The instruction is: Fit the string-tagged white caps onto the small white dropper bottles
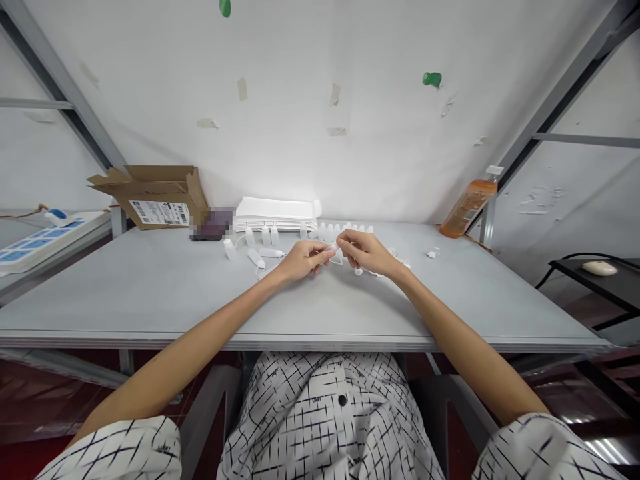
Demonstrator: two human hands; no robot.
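Over the middle of the table, my left hand (306, 259) is closed in a pinch on a small white plastic piece (333, 247). My right hand (366, 251) meets it from the right, its thumb and fingers pinched at the same spot; what they grip there is hidden. Left of my hands, several small white squeeze bottles (250, 236) stand upright, and a few others (256, 258) lie on their sides. Another row of small white bottles (330, 231) stands just behind my hands. Small white parts (403, 261) lie beside my right wrist, partly covered by it.
On the grey table (150, 287), a stack of white cartons (277, 210) lies at the back, near an opened cardboard box (160, 200) and a blurred dark object (214, 225). An orange drink bottle (470, 205) leans at the back right. White scraps (432, 253) lie nearby.
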